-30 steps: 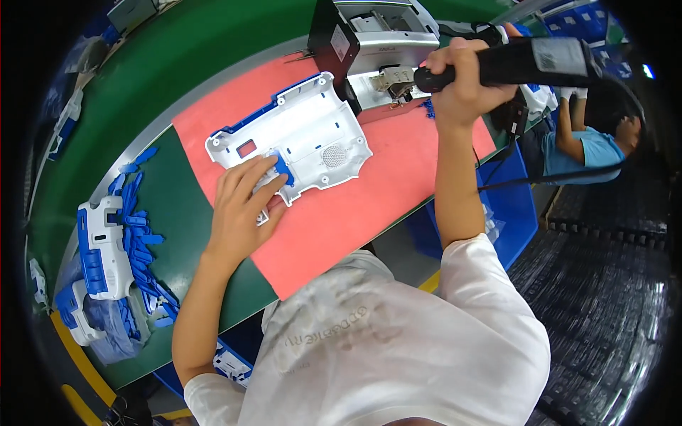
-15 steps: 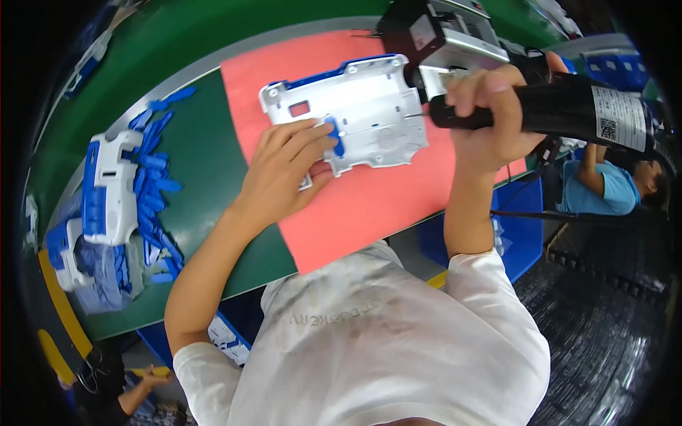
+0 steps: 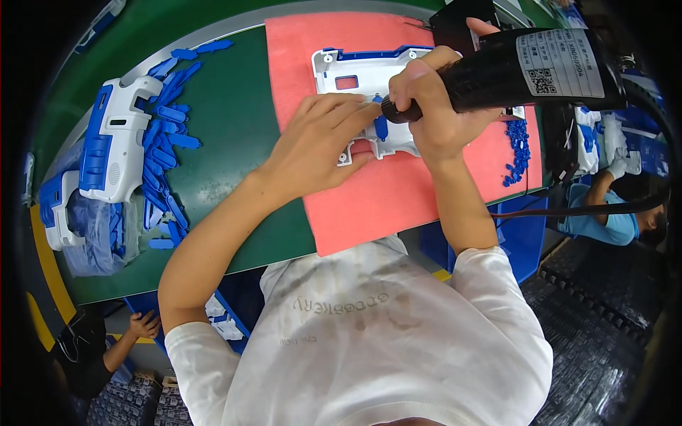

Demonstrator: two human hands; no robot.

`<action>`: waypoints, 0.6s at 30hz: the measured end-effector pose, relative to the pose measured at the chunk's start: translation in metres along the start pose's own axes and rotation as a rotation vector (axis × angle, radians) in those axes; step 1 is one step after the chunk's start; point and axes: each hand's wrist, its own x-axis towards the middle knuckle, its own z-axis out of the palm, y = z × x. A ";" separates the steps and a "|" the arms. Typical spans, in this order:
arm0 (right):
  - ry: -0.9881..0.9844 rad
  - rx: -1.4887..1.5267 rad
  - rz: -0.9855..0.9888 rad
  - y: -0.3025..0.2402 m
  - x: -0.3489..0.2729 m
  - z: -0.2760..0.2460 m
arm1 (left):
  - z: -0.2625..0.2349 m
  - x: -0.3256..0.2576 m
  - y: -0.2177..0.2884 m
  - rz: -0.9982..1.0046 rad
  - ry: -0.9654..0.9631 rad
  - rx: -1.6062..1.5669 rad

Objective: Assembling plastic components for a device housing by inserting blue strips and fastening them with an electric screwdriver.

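- Tool tip and the small blue part under it hidden behind both hands; fastener not discernible.
- Right hand (image 3: 433,106): grip clenched round one black electric screwdriver (image 3: 526,67), pointing down at the panel.
- Left hand (image 3: 320,138): grip released, fingers flat, pressing one white plastic panel (image 3: 355,71) on the pink mat (image 3: 383,192).
- Green surface (image 3: 234,128): one white-and-blue housing (image 3: 117,138) at left; loose blue clips (image 3: 170,135) too many to count.
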 end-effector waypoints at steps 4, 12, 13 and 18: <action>-0.031 -0.061 -0.028 0.003 -0.003 -0.001 | 0.000 -0.001 0.000 -0.006 -0.002 0.000; -0.120 -0.192 -0.054 0.005 -0.015 -0.007 | 0.004 -0.002 -0.002 -0.034 -0.020 -0.034; -0.191 -0.292 -0.081 0.000 -0.014 -0.010 | 0.004 -0.001 -0.002 -0.029 -0.022 -0.040; -0.339 -0.398 -0.058 0.006 -0.020 -0.011 | 0.003 -0.003 -0.006 -0.018 0.010 -0.046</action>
